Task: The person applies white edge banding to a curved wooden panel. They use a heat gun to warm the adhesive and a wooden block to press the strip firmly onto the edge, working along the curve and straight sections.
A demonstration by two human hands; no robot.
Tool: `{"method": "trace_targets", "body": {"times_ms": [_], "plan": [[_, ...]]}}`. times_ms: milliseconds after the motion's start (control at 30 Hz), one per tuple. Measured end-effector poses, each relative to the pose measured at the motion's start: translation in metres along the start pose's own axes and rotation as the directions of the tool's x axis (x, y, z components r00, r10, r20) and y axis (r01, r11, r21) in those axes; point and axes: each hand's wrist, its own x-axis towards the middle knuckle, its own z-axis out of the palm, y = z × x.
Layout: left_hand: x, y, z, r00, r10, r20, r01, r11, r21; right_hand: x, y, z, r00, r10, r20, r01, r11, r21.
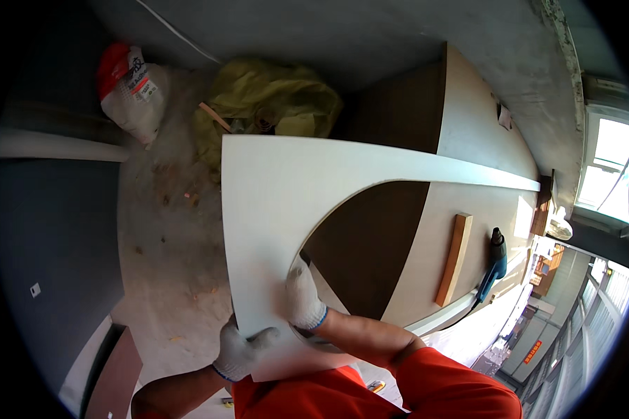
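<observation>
Above the dusty floor [168, 230], a white panel with a curved cutout [272, 202] is held up, lifted off the counter [468, 140]. Its near corner is clamped by the gloved left hand [239, 353], fingers curled. The cutout edge is gripped by the closed right hand [303, 299]. A wood block [454, 258] and blue power tool [495, 262] are left on the counter.

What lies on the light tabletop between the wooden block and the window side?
In the head view, a blue power tool lies on the light panel, just right of the wooden block, toward the window.
</observation>
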Motion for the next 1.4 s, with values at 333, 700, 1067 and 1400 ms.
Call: {"method": "trace_targets", "body": {"times_ms": [333,700,1067,1400], "plan": [[0.162,0.156,0.005,0.926,0.349,-0.142,-0.350,0.937,0.024,-0.053,-0.012,-0.013,0.927,0.046,0.371,-0.125,0.974,0.191],[0.221,0.248,0.016,0.884,0.451,-0.126,-0.321,0.780,0.538,0.032,0.037,-0.002,0.953,0.283,-0.111,-0.164,0.784,0.599],[0.219,0.247,0.018,0.916,0.382,-0.119,-0.267,0.806,0.529,0.148,-0.118,-0.085,0.790,-0.525,-0.316,0.446,0.139,0.884],[0.217,0.242,0.024,0.901,0.407,-0.148,-0.250,0.769,0.588,0.141,-0.095,-0.095,0.777,-0.438,-0.451,0.571,0.192,0.798]]}}
